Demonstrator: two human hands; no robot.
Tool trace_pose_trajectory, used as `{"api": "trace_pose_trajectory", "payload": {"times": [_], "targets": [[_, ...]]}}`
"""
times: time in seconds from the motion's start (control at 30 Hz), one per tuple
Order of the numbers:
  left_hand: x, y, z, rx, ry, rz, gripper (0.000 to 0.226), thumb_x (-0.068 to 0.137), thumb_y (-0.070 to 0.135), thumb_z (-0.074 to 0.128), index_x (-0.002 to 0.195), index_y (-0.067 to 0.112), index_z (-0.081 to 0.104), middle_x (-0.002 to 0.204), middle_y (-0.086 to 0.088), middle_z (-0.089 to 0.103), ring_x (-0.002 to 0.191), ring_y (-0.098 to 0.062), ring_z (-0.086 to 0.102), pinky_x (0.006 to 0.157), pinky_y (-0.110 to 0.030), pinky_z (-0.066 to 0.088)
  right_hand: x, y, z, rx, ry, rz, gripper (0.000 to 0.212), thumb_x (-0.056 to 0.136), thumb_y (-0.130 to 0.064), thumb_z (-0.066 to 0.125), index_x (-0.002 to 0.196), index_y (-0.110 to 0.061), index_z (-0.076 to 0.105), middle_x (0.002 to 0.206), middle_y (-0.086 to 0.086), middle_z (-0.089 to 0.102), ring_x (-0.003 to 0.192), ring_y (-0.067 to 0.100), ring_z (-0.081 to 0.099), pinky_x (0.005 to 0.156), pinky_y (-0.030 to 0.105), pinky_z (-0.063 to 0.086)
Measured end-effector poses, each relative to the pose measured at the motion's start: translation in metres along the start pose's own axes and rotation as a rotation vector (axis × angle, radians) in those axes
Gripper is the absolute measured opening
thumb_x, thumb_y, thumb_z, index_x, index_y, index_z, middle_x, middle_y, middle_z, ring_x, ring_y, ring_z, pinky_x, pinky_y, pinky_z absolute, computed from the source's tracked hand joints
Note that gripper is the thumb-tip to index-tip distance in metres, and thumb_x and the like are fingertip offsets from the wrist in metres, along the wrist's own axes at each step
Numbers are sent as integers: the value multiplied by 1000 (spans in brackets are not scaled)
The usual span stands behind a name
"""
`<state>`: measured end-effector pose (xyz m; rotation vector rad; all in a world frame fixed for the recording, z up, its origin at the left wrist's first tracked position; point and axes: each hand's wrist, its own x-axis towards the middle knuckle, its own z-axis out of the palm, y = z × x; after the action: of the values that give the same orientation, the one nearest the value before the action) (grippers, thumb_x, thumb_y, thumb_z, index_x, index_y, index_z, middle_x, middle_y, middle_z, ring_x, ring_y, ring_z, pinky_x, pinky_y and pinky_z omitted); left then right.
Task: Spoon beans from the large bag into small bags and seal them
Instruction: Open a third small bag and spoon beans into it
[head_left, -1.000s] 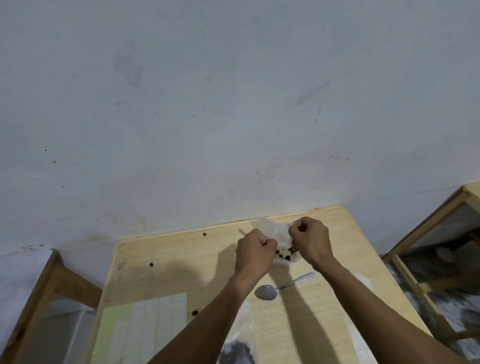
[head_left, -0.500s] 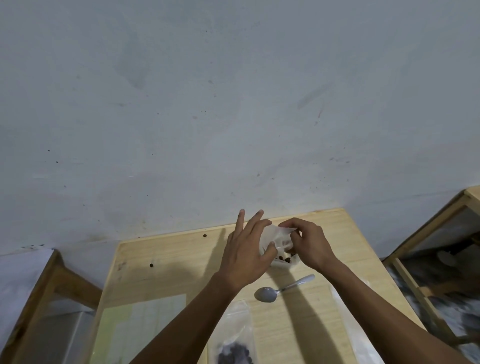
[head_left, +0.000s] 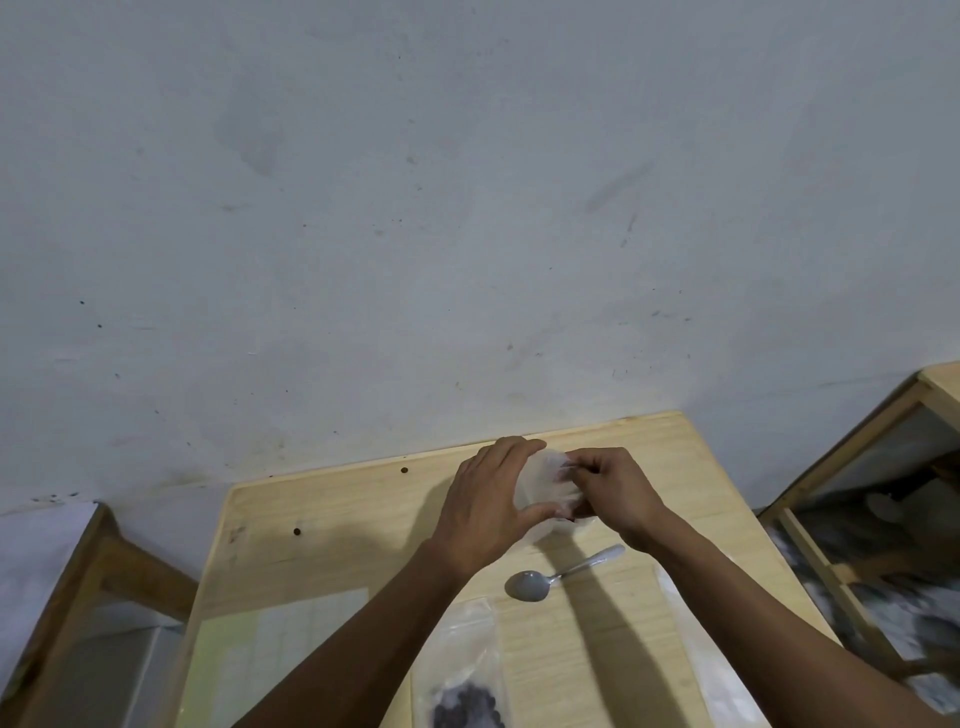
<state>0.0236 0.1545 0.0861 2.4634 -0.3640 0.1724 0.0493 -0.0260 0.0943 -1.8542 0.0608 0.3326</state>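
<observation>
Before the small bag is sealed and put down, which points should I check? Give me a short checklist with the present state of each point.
1. Small bag held by both hands: ok. The left hand cups its side and the right hand pinches its top.
2. Beans inside the small bag: ok, a few dark ones show at its bottom.
3. Seal closed along the whole top: cannot tell, the fingers hide it.
4. Spoon out of the way: ok, it lies on the table, near the hands.
5. Stray beans on the table: not ok, at least two lie loose to the left.
</observation>
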Motion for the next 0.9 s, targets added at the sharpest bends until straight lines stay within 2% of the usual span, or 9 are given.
{"api": "trace_pose_trajectory", "payload": {"times": [0.17, 0.3, 0.37, 0.47, 0.5, 0.57, 0.7, 0.8, 0.9], "targets": [[-1, -10, -3, -99, 43, -29, 65, 75, 55, 75, 132, 30, 56, 130, 15, 57, 118, -5, 52, 101, -30, 45, -1, -6, -2, 176, -119, 76, 27, 98, -2, 49, 101, -8, 75, 92, 21, 72, 70, 29, 67, 78, 47, 57], [-9, -28, -7, -153, 30, -97, 68, 76, 53, 78, 136, 30, 56, 131, 15, 56, 116, -2, 53, 100, -22, 43, -3, 7, -16, 236, -105, 91, 20, 98, -22, 58, 105, -12, 73, 87, 7, 73, 75, 18, 66, 68, 32, 52], [-16, -36, -8, -166, 22, -130, 69, 75, 50, 79, 137, 28, 56, 129, 14, 57, 114, -2, 54, 99, -18, 41, -5, 28, -23, 97, -57, 99, 13, 95, -16, 61, 98, -9, 73, 85, 5, 73, 73, 17, 65, 62, 28, 48], [-26, -48, -6, -175, 17, -167, 69, 74, 47, 82, 134, 24, 59, 124, 10, 60, 109, -4, 56, 96, -18, 42, -12, 69, -20, -297, -131, 87, 11, 91, -8, 63, 88, -13, 73, 78, -4, 70, 62, 1, 61, 58, 14, 43], [-29, -52, -5, -176, 0, -180, 70, 72, 48, 82, 134, 23, 60, 123, 9, 60, 109, -5, 57, 96, -21, 44, -15, 82, -16, -456, -155, 61, 14, 90, -11, 64, 92, -21, 73, 81, -4, 69, 67, 0, 61, 61, 14, 42], [-33, -57, -3, -166, -54, -204, 74, 69, 54, 79, 134, 22, 61, 122, 9, 59, 110, -6, 57, 98, -27, 47, -19, 102, -8, -703, -179, -11, 28, 90, -17, 60, 112, -30, 71, 90, -3, 62, 86, 12, 62, 72, 21, 42], [-34, -62, -2, -107, -176, -216, 76, 66, 58, 73, 133, 23, 61, 124, 11, 57, 111, -11, 57, 96, -35, 49, -21, 120, -1, -918, -190, -116, 36, 95, -26, 50, 128, -34, 61, 94, -7, 44, 103, 22, 54, 75, 30, 40], [-32, -64, 0, -97, -214, -228, 74, 67, 58, 73, 132, 24, 60, 123, 11, 57, 110, -13, 57, 94, -36, 49, -21, 127, -2, -1009, -170, -194, 29, 96, -30, 50, 122, -31, 63, 97, -3, 49, 101, 23, 50, 70, 29, 32], [-31, -67, 3, -107, -243, -245, 72, 67, 56, 75, 132, 27, 60, 121, 11, 57, 109, -13, 57, 94, -37, 50, -20, 129, -2, -1019, -139, -207, 21, 94, -28, 55, 109, -23, 67, 101, 2, 55, 102, 25, 51, 76, 32, 40]]}}
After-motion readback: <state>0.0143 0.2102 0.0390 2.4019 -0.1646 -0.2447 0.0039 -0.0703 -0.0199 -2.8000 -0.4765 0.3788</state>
